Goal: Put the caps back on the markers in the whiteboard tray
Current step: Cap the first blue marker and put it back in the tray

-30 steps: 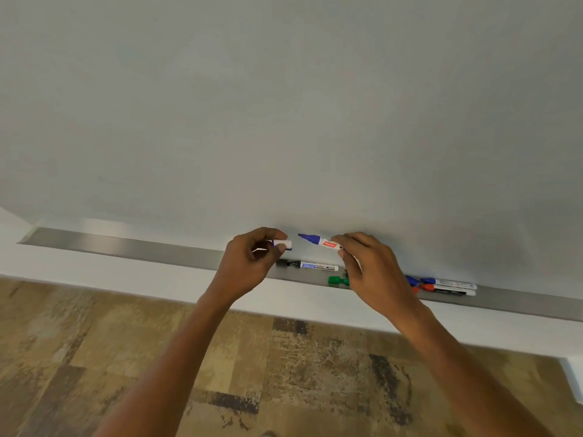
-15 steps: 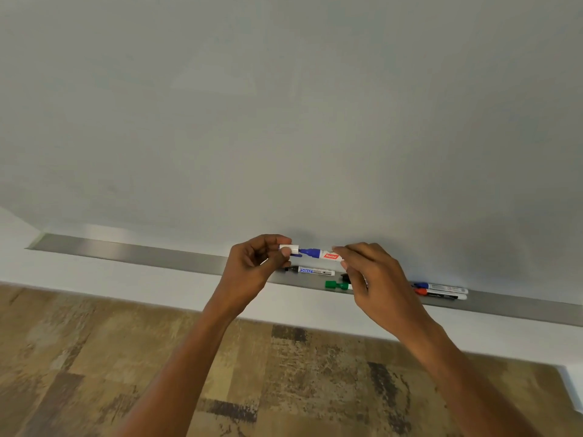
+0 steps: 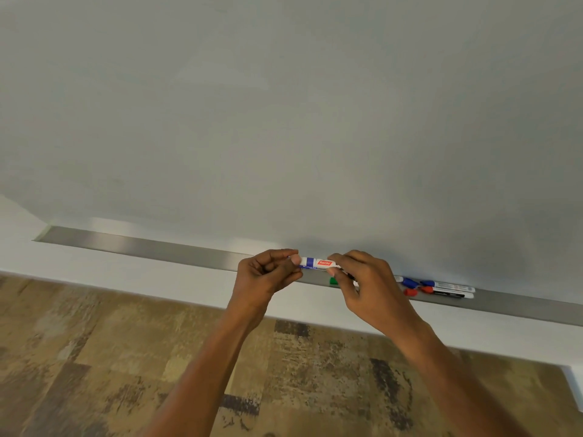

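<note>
A white marker with a blue band and red label is held level just above the grey whiteboard tray. My right hand grips its barrel. My left hand pinches the white cap, which sits over the marker's tip; most of the cap is hidden by my fingers. In the tray lie a green cap, a red cap, a blue-tipped marker and two more markers with blue and red ends. Another marker behind my hands is mostly hidden.
The pale whiteboard fills the upper view. A white ledge runs below the tray. Underneath is brown patterned carpet. The tray's long left stretch holds nothing visible.
My hands came together: the cap in my left hand moved right onto the blue tip, which no longer shows. Both hands sank slightly toward the tray.
</note>
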Available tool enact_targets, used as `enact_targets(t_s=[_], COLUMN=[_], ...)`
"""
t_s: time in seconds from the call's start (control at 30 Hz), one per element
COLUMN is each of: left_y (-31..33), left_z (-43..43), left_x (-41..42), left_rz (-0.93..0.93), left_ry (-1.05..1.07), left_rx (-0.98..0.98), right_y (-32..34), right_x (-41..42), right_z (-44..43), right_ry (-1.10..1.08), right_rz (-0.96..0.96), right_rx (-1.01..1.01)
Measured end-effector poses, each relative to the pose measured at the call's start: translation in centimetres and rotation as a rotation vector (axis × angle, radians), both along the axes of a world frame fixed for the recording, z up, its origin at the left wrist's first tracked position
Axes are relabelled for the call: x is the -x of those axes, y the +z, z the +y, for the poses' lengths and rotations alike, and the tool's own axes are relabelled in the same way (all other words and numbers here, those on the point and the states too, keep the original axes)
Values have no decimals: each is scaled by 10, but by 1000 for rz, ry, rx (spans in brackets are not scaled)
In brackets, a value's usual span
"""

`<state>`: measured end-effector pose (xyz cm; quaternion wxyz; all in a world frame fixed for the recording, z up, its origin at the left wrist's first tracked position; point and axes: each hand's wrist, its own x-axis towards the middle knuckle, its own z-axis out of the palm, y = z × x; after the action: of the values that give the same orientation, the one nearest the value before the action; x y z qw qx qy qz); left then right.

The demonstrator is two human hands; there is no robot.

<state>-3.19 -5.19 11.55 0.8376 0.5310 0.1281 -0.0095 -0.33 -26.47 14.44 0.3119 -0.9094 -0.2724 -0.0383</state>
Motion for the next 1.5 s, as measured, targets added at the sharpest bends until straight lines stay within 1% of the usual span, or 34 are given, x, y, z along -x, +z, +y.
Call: enact_targets(t_s=[0.13, 0.27, 0.43, 0.53, 0.63, 0.7, 0.8, 0.9, 0.97, 1.03, 1.1, 1.23, 1.33, 1.4, 1.5], left_y=[-1, -11, -33, -49, -65, -76, -89, -100, -104, -113, -120, -129, -128, -127, -122], left_z=[3, 8, 22, 32, 38, 38, 37, 34, 33, 33, 35, 32, 33, 34, 33], left_x=[-4, -4, -6, -10, -14, -19, -30, -45, -54, -60, -60, -59, -62, -64, -69], left_rz=[5, 49, 79, 153, 227, 291, 358, 368, 372, 368, 368, 373, 353, 349, 304], left_ry=[5, 29, -23, 31, 104, 179, 259, 240, 185, 126, 94, 60, -17, -60, -56], left_rx=[22, 22, -24, 14, 8, -76, -323, -544, -724, -865, -938, -1026, -1131, -1149, -1199], right_y=[-7, -16, -40, -57, -75, -85, -100, -114, -121, -128, -133, -144, -147, -144, -141], right_x=[-1, -7, -8, -13, -16, -17, -20, -29, -36, -40, -40, -37, -39, -38, -41], right_z=[7, 14, 14, 13, 19, 26, 36, 45, 51, 55, 60, 62, 60, 59, 56], right_ry=[-20, -14, 4, -22, -33, -26, -55, -110, -153, -174, -173, -178, -165, -163, -169], right_rz=[20, 18, 136, 202, 176, 179, 174, 120, 100, 108, 122, 144, 167, 148, 98], right_rx=[-33, 7, 5, -13, -2, 18, 63, 149, 210, 266, 302, 302, 317, 319, 345])
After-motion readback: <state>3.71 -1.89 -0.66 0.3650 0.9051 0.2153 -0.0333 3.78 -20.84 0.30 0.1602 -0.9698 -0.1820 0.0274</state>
